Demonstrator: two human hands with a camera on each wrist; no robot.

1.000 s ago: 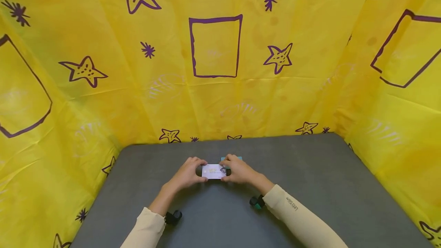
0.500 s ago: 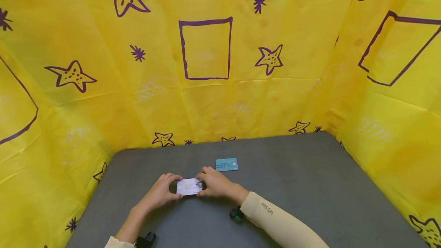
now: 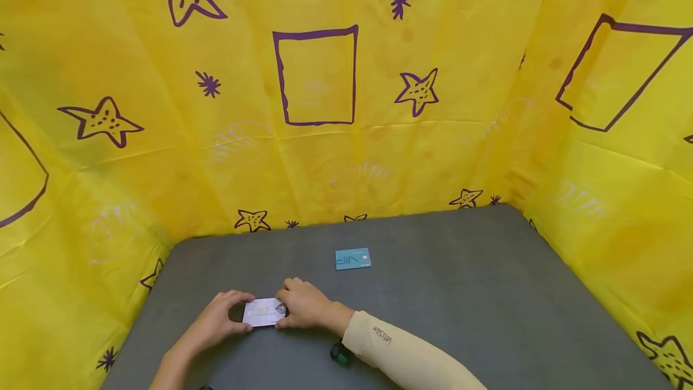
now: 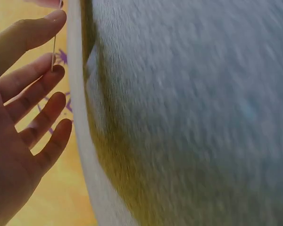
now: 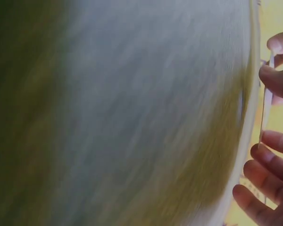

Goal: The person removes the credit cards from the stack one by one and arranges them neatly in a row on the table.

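Note:
A white card [image 3: 263,313] with gold lettering and a dark picture at its right end is held between both hands. My left hand [image 3: 219,318] pinches its left end between thumb and fingers, and my right hand [image 3: 305,304] pinches the right end the same way. Seen edge-on in the left wrist view, the card [image 4: 54,52] looks like a thin line at the fingertips, apart from the table. In the right wrist view the card [image 5: 267,106] also appears edge-on. Farther back, a blue card [image 3: 353,259] with dark lettering lies flat on the table, touched by neither hand.
The grey table [image 3: 433,294] spreads under the hands. Yellow cloth walls [image 3: 325,167] printed with purple stars and outlines stand behind it and at both sides. A dark wrist camera [image 3: 340,354] hangs under the right sleeve.
Both hands have moved left and toward me with the white card between them. The blue card, earlier mostly hidden behind the right hand, is now fully visible. The head view has shifted slightly.

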